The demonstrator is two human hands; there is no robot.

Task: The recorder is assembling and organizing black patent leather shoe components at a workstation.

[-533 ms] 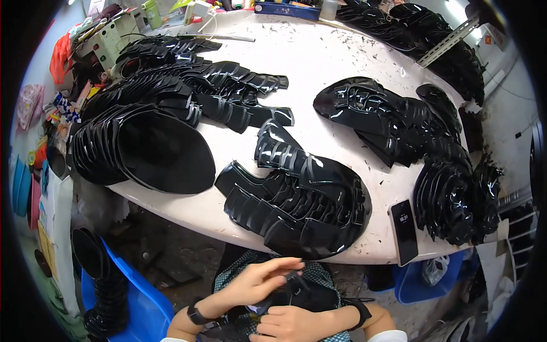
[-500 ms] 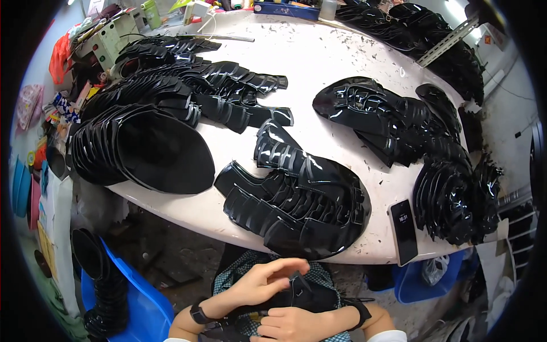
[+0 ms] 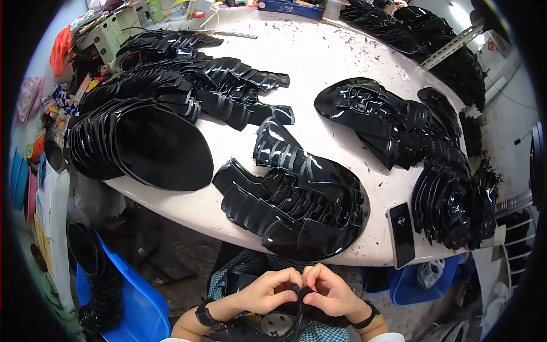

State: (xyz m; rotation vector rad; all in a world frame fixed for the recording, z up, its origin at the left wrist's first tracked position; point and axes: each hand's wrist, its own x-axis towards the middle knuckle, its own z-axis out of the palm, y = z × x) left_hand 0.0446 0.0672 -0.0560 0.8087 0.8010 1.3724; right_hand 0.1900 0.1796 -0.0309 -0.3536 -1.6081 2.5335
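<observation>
The left hand [image 3: 265, 293] and right hand [image 3: 333, 292] pinch a black piece [image 3: 306, 291]. A blue bin [image 3: 403, 289] contains a plastic bag [image 3: 429, 275]; black stacks [image 3: 310, 202] crowd the table [image 3: 296, 51].

white digits [image 3: 401, 222] lit on a black phone [image 3: 404, 245], small pale marking [image 3: 283, 8] on a blue box [image 3: 305, 10], unreadable

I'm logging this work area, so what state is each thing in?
Left hand: pinching a black piece
Right hand: pinching the same black piece
That black piece: bent, between both hands
Wristbands: fastened, one on each wrist
White table: strewn with dark scraps
Smartphone: face up, screen lit
Nearest glossy shoe uppers: overlapping in a pile
Red plastic bag: hanging
</observation>
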